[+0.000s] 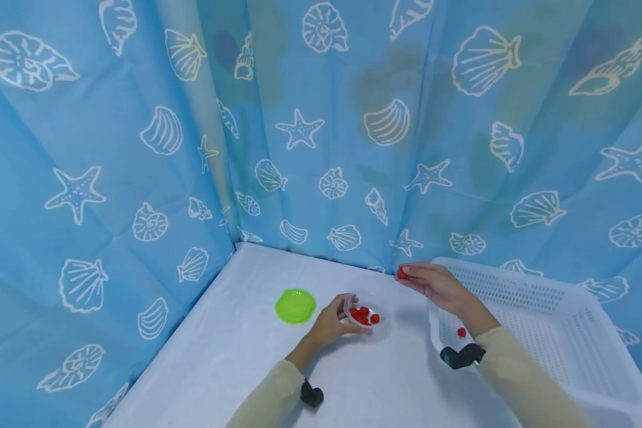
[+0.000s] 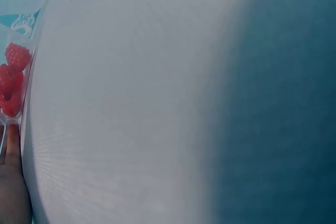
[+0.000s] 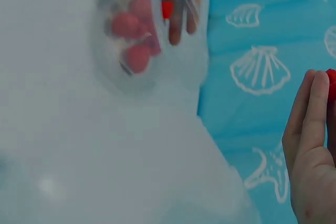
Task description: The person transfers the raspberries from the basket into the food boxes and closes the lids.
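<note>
A clear plastic tub (image 1: pixel 381 306) with several raspberries (image 1: pixel 364 311) inside stands on the white table. My left hand (image 1: pixel 329 321) holds it from the left side, thumb and fingers around its wall. Up and to the right of the tub, my right hand (image 1: pixel 438 286) pinches one raspberry (image 1: pixel 402 273) between its fingertips. That raspberry also shows at the edge of the right wrist view, by the fingers (image 3: pixel 316 103). At the left edge of the left wrist view, raspberries (image 2: pixel 17 56) lie against the tub's see-through wall.
A green lid (image 1: pixel 295 307) lies flat on the table, left of the tub. On the right stands a large white perforated basket (image 1: pixel 540 333), with a raspberry (image 1: pixel 462 332) in it near its left side. A blue shell-patterned curtain (image 1: pixel 299 178) hangs behind the table.
</note>
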Demonstrator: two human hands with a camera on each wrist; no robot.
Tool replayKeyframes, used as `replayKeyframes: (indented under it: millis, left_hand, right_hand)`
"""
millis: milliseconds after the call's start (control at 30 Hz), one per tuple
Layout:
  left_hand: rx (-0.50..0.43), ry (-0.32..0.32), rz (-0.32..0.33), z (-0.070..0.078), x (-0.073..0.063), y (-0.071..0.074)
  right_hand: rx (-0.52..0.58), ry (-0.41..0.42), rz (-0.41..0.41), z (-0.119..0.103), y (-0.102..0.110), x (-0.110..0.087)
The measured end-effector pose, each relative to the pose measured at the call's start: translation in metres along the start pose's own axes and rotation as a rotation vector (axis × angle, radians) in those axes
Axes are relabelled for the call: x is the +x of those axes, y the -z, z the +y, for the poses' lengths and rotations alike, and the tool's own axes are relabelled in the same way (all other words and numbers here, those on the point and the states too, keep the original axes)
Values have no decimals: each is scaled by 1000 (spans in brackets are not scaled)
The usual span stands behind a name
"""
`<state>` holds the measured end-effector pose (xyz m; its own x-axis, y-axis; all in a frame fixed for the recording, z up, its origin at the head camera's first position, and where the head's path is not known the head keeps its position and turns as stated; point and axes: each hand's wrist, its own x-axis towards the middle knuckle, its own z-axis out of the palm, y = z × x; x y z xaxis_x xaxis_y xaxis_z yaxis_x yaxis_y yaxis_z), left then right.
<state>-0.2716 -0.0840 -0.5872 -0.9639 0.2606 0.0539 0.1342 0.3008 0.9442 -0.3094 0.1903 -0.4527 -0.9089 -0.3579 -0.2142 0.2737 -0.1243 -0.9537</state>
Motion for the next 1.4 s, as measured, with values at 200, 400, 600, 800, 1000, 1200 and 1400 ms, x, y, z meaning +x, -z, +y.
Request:
replayKeyframes:
  millis: [200, 400, 600, 800, 1000, 1200, 1400]
  left_hand:
    - [-23, -23, -12, 1, 1, 2]
    - [-15, -9, -8, 0, 0, 1]
    - [2, -1, 4, 0, 0, 0]
    - [-17, -15, -1, 2, -1, 2]
    - [-29, -7, -16, 2, -2, 2]
    - [-35, -14, -12, 3, -1, 1]
    - [-13, -9, -8, 0, -1, 1]
  right_hand:
    - [-46, -28, -39, 15, -20, 9]
    - [-169, -53, -22, 35, -36, 14]
    - [-262, -45, -16, 42, -49, 16]
    - [-353, -42, 20, 44, -58, 18]
    - [-407, -54, 11, 50, -61, 19]
    - [-463, -46, 54, 53, -62, 23]
    - [-564, -49, 102, 57, -68, 25]
